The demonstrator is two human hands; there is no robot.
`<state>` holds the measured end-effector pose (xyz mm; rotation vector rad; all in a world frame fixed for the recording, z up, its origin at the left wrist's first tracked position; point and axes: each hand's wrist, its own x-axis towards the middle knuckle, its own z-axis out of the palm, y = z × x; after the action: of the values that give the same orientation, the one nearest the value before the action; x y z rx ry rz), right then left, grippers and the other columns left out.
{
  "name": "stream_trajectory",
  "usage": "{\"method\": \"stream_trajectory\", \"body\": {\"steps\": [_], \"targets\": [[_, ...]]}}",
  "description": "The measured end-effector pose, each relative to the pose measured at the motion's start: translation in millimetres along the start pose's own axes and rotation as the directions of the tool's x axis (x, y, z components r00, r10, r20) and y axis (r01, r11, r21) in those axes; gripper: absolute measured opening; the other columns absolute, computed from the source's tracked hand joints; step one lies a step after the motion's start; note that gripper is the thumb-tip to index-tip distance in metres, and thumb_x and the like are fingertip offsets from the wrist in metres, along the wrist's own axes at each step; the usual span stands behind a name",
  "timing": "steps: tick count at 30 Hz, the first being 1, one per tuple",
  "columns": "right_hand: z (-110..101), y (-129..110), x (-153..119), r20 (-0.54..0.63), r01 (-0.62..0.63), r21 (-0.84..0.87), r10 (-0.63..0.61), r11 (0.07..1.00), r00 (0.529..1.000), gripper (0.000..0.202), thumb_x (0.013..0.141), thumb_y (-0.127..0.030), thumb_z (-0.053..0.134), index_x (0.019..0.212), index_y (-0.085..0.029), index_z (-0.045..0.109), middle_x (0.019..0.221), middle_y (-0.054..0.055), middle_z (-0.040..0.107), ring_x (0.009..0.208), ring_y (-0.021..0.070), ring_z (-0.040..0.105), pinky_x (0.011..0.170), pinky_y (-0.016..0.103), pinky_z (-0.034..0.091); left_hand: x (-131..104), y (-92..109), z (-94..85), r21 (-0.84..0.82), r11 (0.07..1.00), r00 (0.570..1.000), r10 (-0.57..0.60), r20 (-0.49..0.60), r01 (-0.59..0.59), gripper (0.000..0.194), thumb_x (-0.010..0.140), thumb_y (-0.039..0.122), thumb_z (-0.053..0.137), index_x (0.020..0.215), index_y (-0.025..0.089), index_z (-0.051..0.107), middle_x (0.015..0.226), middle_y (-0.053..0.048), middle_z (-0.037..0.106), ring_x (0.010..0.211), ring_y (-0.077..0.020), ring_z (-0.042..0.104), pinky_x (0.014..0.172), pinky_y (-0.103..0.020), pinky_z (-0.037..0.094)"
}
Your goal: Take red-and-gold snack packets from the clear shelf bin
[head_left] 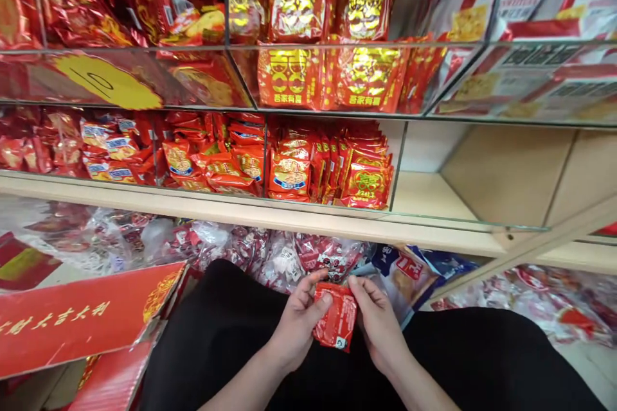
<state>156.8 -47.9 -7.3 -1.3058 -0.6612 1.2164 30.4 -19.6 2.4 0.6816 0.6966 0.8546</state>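
Head view: a person crouches before glass-fronted shelves of red snack packets.
Left hand (299, 321): thumb and fingers pinch the left edge of a small red packet (336, 316).
Right hand (378, 321): fingertips pinch the packet's upper right edge.
Packet position: held between both hands above the lap, below the wooden shelf edge (289, 218).
Step in hand: apparently stocking, with one packet being turned or checked.
Next move calls for: a firm one-handed hold and a lift to an open compartment (457, 186), by my judgement.
Hard to make out: packet print is too small; bagged goods (270, 253) under the shelf blur; a red carton (81, 318) is cut off at left.
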Motion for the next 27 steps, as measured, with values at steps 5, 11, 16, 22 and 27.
{"method": "stream_trajectory", "body": {"steps": [5, 11, 16, 22, 27], "targets": [[-4.5, 6.7, 2.1, 0.018, 0.042, -0.127, -0.040, 0.991, 0.999, 0.039, 0.076, -0.057, 0.053, 0.066, -0.019, 0.050, 0.059, -0.004, 0.045, 0.054, 0.0105, 0.041, 0.051, 0.023, 0.035, 5.0, -8.3, -1.4, 0.165, 0.986, 0.998, 0.019, -0.057, -0.010, 0.022, 0.065, 0.031, 0.077, 0.069, 0.012, 0.066, 0.060, 0.001, 0.064, 0.056, -0.0066, 0.053, 0.057, -0.017, 0.043], [-7.8, 6.3, 6.6, 0.088, 0.218, -0.371, -0.200, 0.903, 0.976, 0.040, 0.075, -0.050, 0.057, 0.055, -0.020, 0.041, 0.052, -0.005, 0.040, 0.053, 0.0109, 0.038, 0.054, 0.024, 0.031, 6.0, -10.0, -6.1, 0.156, 0.988, 0.992, 0.009, -0.126, 0.011, 0.020, 0.067, 0.030, 0.076, 0.069, 0.013, 0.066, 0.060, 0.002, 0.063, 0.055, -0.0060, 0.052, 0.056, -0.017, 0.042], [-13.5, 7.0, 12.1, -0.061, 0.225, -0.478, -0.288, 0.849, 0.956, 0.036, 0.083, -0.053, 0.044, 0.065, -0.021, 0.046, 0.059, -0.002, 0.051, 0.060, 0.0152, 0.047, 0.060, 0.027, 0.036, 4.9, -8.4, -4.2, 0.084, 0.996, 0.989, -0.009, -0.150, 0.022, 0.022, 0.073, 0.036, 0.069, 0.085, 0.019, 0.063, 0.076, 0.001, 0.064, 0.067, -0.0096, 0.057, 0.065, -0.023, 0.047], [-12.6, 8.0, 10.4, -0.009, 0.258, -0.528, -0.309, 0.809, 0.951, 0.042, 0.083, -0.057, 0.039, 0.060, -0.023, 0.038, 0.053, -0.004, 0.043, 0.052, 0.0141, 0.043, 0.053, 0.025, 0.034, 9.9, -13.9, -5.1, 0.108, 0.993, 0.970, 0.075, -0.231, -0.051, 0.032, 0.060, 0.030, 0.080, 0.079, 0.016, 0.059, 0.064, 0.004, 0.060, 0.057, -0.0075, 0.052, 0.060, -0.020, 0.044], [-10.7, 7.1, 6.2, -0.013, 0.279, -0.589, -0.354, 0.758, 0.935, 0.035, 0.086, -0.052, 0.038, 0.067, -0.023, 0.041, 0.056, -0.002, 0.049, 0.056, 0.0162, 0.049, 0.058, 0.027, 0.035, 13.1, -15.9, -5.0, 0.084, 0.995, 0.949, 0.079, -0.304, -0.056, 0.033, 0.073, 0.045, 0.065, 0.068, 0.017, 0.049, 0.058, 0.004, 0.055, 0.053, -0.0089, 0.049, 0.054, -0.021, 0.041]]}}
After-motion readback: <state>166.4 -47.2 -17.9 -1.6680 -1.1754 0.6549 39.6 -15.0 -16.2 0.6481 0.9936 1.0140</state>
